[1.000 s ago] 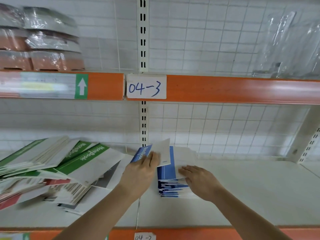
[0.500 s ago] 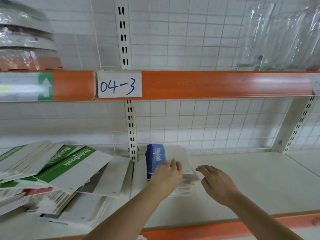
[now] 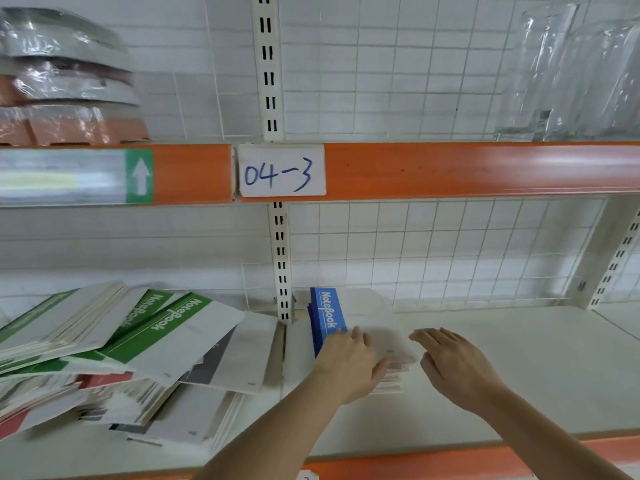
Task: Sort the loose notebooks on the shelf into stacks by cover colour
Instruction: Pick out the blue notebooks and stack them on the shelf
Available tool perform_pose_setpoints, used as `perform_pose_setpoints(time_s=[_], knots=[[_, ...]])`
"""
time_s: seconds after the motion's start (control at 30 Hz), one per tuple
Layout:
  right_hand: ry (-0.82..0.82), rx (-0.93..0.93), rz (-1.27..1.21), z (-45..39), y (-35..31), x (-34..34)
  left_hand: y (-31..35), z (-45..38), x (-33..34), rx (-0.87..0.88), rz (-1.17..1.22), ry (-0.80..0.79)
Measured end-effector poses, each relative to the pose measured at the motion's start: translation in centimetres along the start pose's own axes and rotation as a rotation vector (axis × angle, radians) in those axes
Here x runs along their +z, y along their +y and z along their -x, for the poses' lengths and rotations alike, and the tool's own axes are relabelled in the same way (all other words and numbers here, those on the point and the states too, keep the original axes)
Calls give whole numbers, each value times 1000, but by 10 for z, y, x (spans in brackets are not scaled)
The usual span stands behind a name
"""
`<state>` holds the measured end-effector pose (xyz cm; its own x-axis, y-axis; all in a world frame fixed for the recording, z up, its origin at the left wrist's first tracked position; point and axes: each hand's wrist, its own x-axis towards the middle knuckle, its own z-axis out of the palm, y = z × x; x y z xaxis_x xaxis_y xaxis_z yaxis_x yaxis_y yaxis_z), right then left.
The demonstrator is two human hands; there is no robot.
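Since the earlier frame, both hands are lying lower and flatter over the stack of blue-spined, white-covered notebooks [image 3: 349, 327], and the notebook formerly raised in the left hand is now lying on top of it. This blue stack is standing on the white metal shelf [image 3: 519, 368], just right of the slotted white upright post [image 3: 282, 265] and against the wire-grid back panel.

The left hand [image 3: 349, 367] is resting on the top cover with fingers extended, released, pressing rather than clasping. The right hand [image 3: 453, 363] is hovering just beside the stack's right edge, fingers straight and released, apparently not touching it.

Step in hand, as judged: squaring the blue stack after placing one notebook.

Left of the post, the loose heap of green-banded, red and grey-covered notebooks [image 3: 114, 355] is lying fanned and overlapping, unsorted. The orange shelf beam above is carrying a white handwritten label "04-3" [image 3: 282, 171].

Next move, as judged: reach left into the heap, pinch one cover edge, read its colour, and start or feed the matching stack on the bare shelf.
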<state>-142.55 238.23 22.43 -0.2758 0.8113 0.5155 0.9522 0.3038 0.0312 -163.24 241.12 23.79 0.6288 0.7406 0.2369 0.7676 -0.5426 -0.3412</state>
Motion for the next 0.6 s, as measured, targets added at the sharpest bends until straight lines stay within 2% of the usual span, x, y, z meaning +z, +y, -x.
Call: perform_pose_setpoints(time_s=[0.1, 0.3, 0.4, 0.6], knots=[[49, -22, 4, -9, -13, -1, -16, 20, 0, 34, -73, 86], [138, -110, 16, -33, -64, 0, -89, 93, -21, -90, 83, 95], [161, -170, -6, -49, -101, 10, -136, 138, -29, -156, 53, 161], [231, -227, -51, -86, -205, 14, -217, 227, -23, -277, 19, 179]])
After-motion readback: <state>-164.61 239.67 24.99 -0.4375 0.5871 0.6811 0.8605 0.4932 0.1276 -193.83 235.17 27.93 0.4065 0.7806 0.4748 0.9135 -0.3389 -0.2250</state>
